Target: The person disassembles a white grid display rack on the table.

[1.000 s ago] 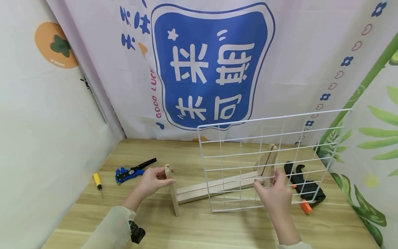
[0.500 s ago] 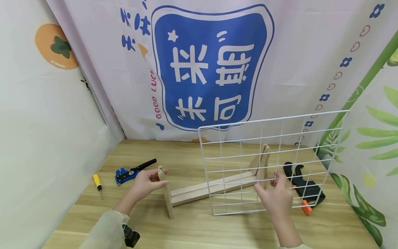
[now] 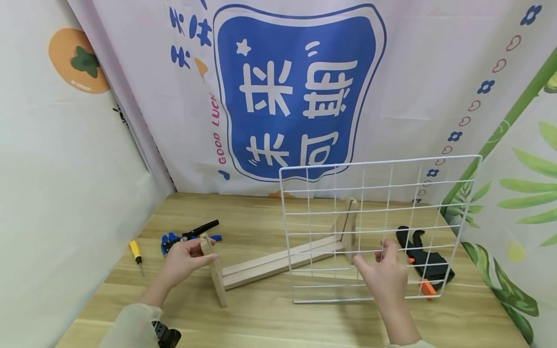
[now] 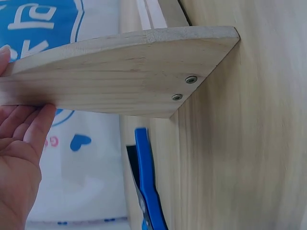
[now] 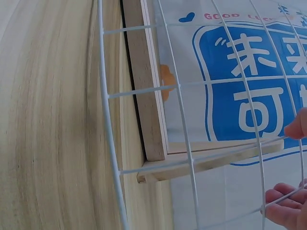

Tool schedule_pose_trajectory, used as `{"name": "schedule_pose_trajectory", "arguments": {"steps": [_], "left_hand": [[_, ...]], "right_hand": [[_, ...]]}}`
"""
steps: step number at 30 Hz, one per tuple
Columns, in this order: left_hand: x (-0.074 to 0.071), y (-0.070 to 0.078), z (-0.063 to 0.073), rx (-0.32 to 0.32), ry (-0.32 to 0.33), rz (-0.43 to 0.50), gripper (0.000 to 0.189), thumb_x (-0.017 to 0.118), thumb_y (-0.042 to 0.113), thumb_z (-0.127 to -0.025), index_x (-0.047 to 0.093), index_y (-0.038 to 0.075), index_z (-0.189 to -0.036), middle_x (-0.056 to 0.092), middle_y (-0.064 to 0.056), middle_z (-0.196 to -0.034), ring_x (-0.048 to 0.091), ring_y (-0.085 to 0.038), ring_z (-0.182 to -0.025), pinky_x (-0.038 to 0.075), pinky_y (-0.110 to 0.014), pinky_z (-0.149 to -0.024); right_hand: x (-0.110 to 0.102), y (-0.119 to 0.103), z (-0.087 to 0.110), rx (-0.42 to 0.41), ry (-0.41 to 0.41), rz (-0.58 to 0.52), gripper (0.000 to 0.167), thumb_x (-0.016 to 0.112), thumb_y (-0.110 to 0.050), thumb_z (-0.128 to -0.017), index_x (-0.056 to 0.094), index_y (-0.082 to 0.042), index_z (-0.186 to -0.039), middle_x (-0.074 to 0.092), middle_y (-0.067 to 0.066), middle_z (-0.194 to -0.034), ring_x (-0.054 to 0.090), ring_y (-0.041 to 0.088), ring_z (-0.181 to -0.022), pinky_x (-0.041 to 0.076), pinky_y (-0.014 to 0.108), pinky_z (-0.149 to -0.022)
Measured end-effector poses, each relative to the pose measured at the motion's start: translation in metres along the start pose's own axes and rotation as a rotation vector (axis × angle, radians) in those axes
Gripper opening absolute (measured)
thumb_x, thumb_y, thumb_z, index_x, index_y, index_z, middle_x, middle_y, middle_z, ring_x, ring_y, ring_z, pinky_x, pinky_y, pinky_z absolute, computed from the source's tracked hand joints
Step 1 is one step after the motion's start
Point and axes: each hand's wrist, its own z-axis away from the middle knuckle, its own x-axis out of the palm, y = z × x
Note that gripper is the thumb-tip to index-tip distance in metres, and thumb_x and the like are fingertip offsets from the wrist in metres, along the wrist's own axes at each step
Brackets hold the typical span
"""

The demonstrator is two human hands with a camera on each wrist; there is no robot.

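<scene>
My left hand (image 3: pixel 180 261) pinches the top of the left end board (image 4: pixel 120 76) of a wooden stand, thumb on one side and fingers on the other. Two screw heads (image 4: pixel 191 79) show low on that board's outer face. From it a grooved wooden crossbar (image 3: pixel 261 268) runs back to the right end board (image 3: pixel 349 229), which shows through a white wire grid panel (image 3: pixel 387 209). My right hand (image 3: pixel 385 270) grips this panel near its lower middle, thumb and fingers around the wires. The panel stands upright in front of the stand's right half.
Behind my left hand lie blue and black wire strippers (image 3: pixel 191 237). A yellow-handled screwdriver (image 3: pixel 136 253) is at the table's left. On the right, partly behind the grid, sits a black tool with orange parts (image 3: pixel 428 263). Printed cloth (image 3: pixel 404 96) hangs behind the table.
My left hand has moved left, and the whole wooden stand has slid left with it. The grid panel in my right hand has shifted only slightly and turned a little.
</scene>
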Motion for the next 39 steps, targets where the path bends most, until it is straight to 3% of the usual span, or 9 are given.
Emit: {"name": "schedule_pose_trajectory", "arguments": {"steps": [9,15,21,31,39], "left_hand": [[-0.021,-0.007,0.013,-0.038,0.038,0.014,0.046,0.073,0.022,-0.08,0.061,-0.004,-0.115,0.065,-0.021,-0.104,0.064,-0.003,-0.082,0.054,-0.023,-0.068],[-0.033,-0.012,0.019,-0.065,0.07,-0.026,0.049,0.072,0.024,-0.081,0.059,-0.005,-0.118,0.061,-0.026,-0.112,0.06,0.004,-0.084,0.053,-0.021,-0.071],[-0.044,-0.018,0.022,-0.078,0.092,-0.068,0.053,0.072,0.027,-0.081,0.058,-0.006,-0.12,0.061,-0.026,-0.114,0.059,0.006,-0.084,0.052,-0.021,-0.072],[-0.055,-0.022,0.024,-0.091,0.12,-0.12,0.054,0.069,0.03,-0.083,0.057,-0.006,-0.122,0.059,-0.026,-0.117,0.054,0.013,-0.084,0.052,-0.02,-0.073],[-0.064,-0.027,0.026,-0.081,0.152,-0.159,0.054,0.067,0.031,-0.085,0.056,-0.006,-0.122,0.058,-0.025,-0.12,0.05,0.017,-0.084,0.05,-0.016,-0.072]], "right_hand": [[0.001,-0.008,-0.001,0.19,-0.172,-0.004,0.058,0.073,-0.026,-0.068,0.048,0.005,-0.111,0.063,0.015,-0.08,0.052,0.02,-0.053,0.041,0.029,-0.044],[0.005,-0.014,-0.004,0.256,-0.251,0.005,0.062,0.072,-0.033,-0.07,0.047,0.002,-0.115,0.063,0.015,-0.087,0.054,0.022,-0.059,0.042,0.028,-0.047],[0.01,-0.017,-0.005,0.279,-0.278,0.0,0.06,0.071,-0.033,-0.07,0.047,0.0,-0.114,0.061,0.013,-0.087,0.053,0.024,-0.062,0.04,0.028,-0.048],[0.016,-0.018,-0.008,0.281,-0.319,0.035,0.061,0.068,-0.036,-0.07,0.046,0.0,-0.115,0.064,0.017,-0.094,0.059,0.031,-0.077,0.046,0.037,-0.061],[0.024,-0.016,-0.012,0.25,-0.309,0.037,0.058,0.067,-0.033,-0.069,0.047,0.001,-0.112,0.064,0.019,-0.089,0.059,0.032,-0.073,0.046,0.038,-0.058]]}}
